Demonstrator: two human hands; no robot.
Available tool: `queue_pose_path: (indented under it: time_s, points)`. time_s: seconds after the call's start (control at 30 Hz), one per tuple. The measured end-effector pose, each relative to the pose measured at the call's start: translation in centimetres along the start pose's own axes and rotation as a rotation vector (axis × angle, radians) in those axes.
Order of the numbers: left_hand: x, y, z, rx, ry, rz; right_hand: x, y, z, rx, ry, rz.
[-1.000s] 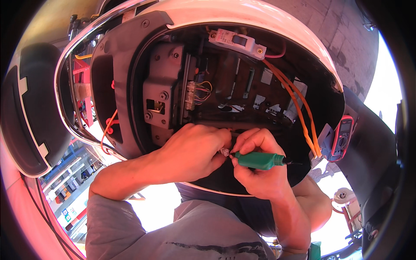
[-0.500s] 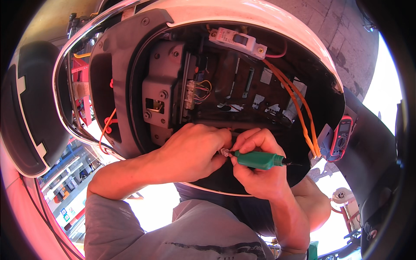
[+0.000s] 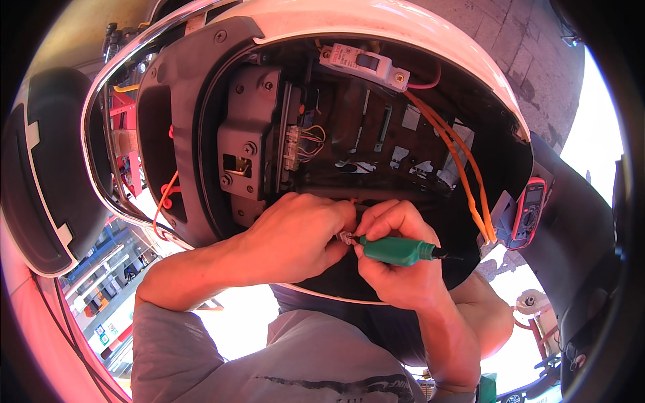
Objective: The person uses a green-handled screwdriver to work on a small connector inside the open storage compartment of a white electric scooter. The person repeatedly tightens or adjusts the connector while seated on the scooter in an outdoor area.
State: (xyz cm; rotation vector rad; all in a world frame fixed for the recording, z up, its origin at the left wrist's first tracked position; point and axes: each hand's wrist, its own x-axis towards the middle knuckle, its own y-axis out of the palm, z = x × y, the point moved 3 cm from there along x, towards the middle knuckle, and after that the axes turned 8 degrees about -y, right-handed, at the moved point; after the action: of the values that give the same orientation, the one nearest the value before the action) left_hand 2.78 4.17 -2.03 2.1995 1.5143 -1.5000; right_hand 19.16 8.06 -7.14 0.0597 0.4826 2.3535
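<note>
Over the near side of the open seat compartment of a pink scooter, my left hand (image 3: 295, 232) is closed on a small pale connector (image 3: 346, 238); part of it is hidden by the fingers. My right hand (image 3: 396, 262) grips a green bottle-shaped handle (image 3: 400, 251) lying crosswise in its fingers. A dark lead or stem comes out of its right end, and its left end is at the connector. Whether its tip touches the connector I cannot tell. Both hands are close together, fingertips almost meeting.
A white circuit breaker (image 3: 366, 65) with orange cables (image 3: 463, 164) lies on the far rim. A wired terminal strip (image 3: 292, 148) runs beside a metal bracket (image 3: 248, 148). On the right rests a red multimeter (image 3: 529, 211). The black seat (image 3: 64, 154) is at left.
Almost nothing differs. The view has shifted slightly, and the green handle and right hand have moved a little to the left; both hands keep their grip.
</note>
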Motion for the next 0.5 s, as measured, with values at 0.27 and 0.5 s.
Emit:
queue_pose_path:
  time_s: [0.27, 0.5]
  points:
    - [-0.01, 0.04, 0.05, -0.015, -0.008, 0.001, 0.05, -0.07, 0.12, -0.032, -0.013, 0.038]
    - [-0.01, 0.15, 0.13, -0.019, -0.003, -0.009, 0.11, -0.07, 0.19, -0.053, -0.01, 0.036]
